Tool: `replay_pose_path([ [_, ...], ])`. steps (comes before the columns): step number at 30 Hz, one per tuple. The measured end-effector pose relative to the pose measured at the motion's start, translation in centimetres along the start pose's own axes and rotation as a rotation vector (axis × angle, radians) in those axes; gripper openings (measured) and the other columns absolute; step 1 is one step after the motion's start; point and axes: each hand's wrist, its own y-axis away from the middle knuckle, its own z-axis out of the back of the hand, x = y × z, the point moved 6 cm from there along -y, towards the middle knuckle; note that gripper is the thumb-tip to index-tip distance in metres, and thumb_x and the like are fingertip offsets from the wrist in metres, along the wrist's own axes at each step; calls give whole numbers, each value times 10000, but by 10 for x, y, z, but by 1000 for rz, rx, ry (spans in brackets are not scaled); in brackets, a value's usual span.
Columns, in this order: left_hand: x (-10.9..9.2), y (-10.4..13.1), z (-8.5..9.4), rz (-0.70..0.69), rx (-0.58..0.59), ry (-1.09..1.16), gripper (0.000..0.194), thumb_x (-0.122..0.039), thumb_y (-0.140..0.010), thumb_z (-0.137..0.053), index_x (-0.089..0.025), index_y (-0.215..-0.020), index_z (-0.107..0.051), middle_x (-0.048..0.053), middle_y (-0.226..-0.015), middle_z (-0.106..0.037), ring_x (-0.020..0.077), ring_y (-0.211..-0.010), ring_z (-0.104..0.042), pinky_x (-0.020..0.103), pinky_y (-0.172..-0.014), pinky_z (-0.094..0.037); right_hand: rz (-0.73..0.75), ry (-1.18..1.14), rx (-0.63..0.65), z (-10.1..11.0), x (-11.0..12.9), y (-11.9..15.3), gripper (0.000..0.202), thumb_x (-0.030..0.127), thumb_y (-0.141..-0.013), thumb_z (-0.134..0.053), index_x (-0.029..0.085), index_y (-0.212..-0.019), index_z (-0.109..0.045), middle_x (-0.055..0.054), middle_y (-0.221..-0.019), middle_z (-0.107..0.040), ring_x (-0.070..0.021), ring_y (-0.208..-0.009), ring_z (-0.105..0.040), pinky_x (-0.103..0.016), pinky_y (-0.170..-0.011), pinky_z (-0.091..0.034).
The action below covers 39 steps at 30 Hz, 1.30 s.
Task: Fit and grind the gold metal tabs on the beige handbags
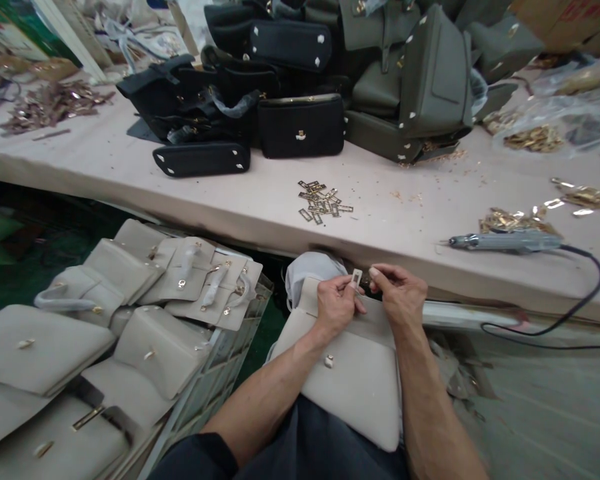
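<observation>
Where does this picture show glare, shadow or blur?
Head view: glare on the clear plastic bag at right; head view: deep shadow beneath the table at left; head view: soft blur over the pale bags at lower left, and the small plate in the left hand lacks fine detail.

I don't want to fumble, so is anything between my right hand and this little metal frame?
Nothing visible blocks it: your right hand is just beside the small metal frame, which your left hand pinches above the beige bag. Whether that right hand holds something is unclear.
</observation>
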Motion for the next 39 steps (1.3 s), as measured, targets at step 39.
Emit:
replay_pose_path([
  [39,14,-6,-7,85,165,108,351,-331,-939,-584,-109,-1146,-760,46,-648,-749,191,-556,-744,301,-607,-662,-40,-7,153,-7,-17,2,336,436,-792,-826,162,-987,-818,-58,-757,-750,-172,-605,-671,-293,-601,-586],
])
